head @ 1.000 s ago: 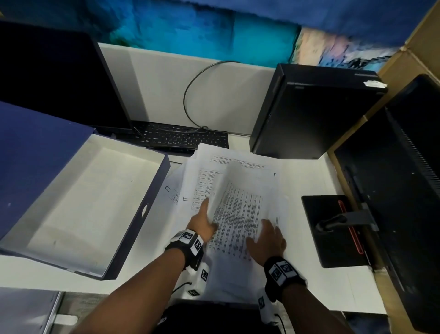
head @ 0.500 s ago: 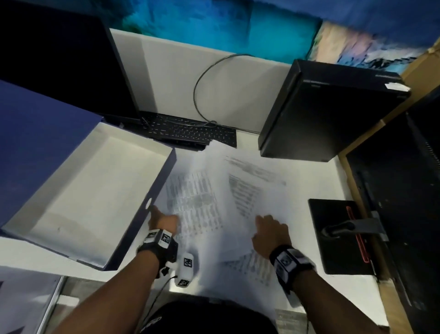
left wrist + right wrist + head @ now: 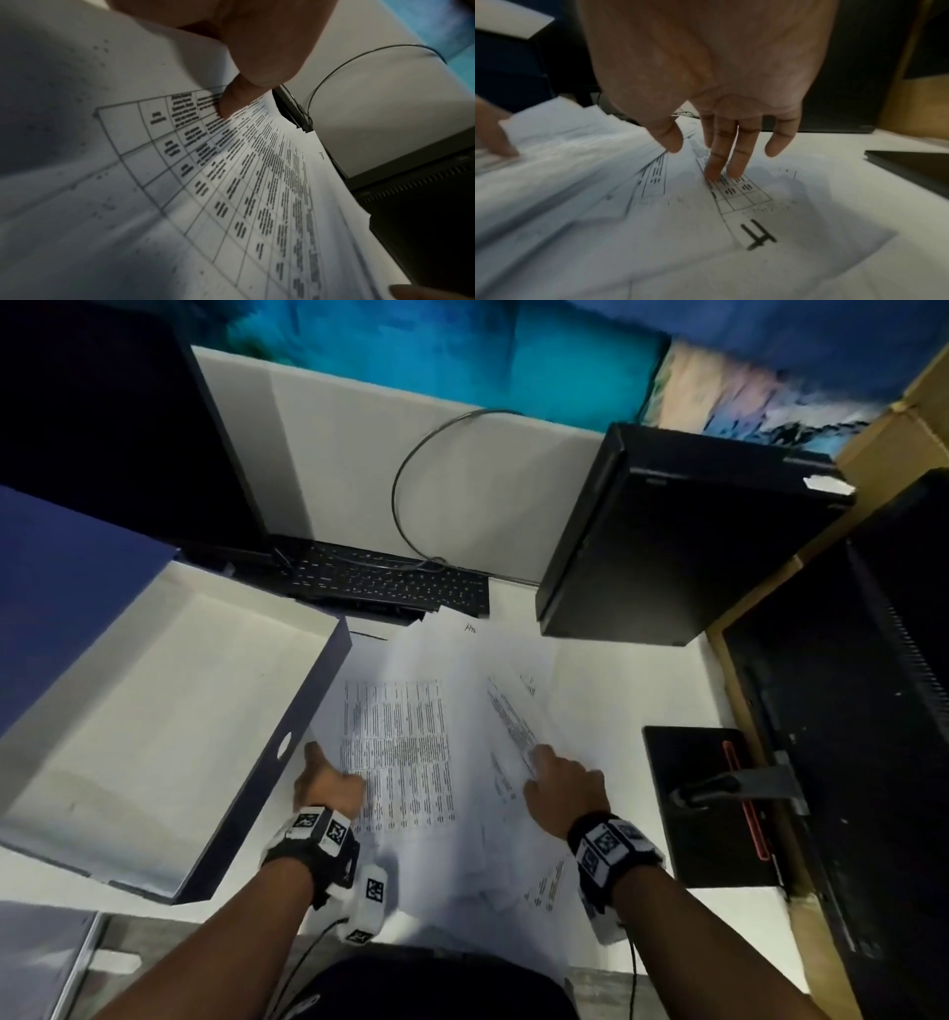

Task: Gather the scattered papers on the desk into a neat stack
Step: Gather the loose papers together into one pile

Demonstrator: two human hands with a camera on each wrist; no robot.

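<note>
Several white printed papers (image 3: 477, 670) lie fanned out and overlapping in the middle of the white desk (image 3: 631, 690). My left hand (image 3: 328, 783) is at the left edge of a sheet printed with a table (image 3: 395, 747), close to the box. In the left wrist view its fingers (image 3: 228, 103) curl onto that sheet (image 3: 231, 203), which bows upward. My right hand (image 3: 560, 783) is on the right side of the pile. Its fingers are straight, and the fingertips (image 3: 713, 172) press on a table sheet (image 3: 757, 223).
An open blue box with a white inside stands at the left, its wall (image 3: 313, 726) beside my left hand. Behind the papers are a black keyboard (image 3: 390, 582), a looped cable (image 3: 426, 469) and a black computer case (image 3: 683, 546). A black monitor base (image 3: 703, 803) lies at the right.
My left hand has carried the lifted table sheet leftward, from the middle of the pile to beside the box. My right hand has stayed on the papers at the right.
</note>
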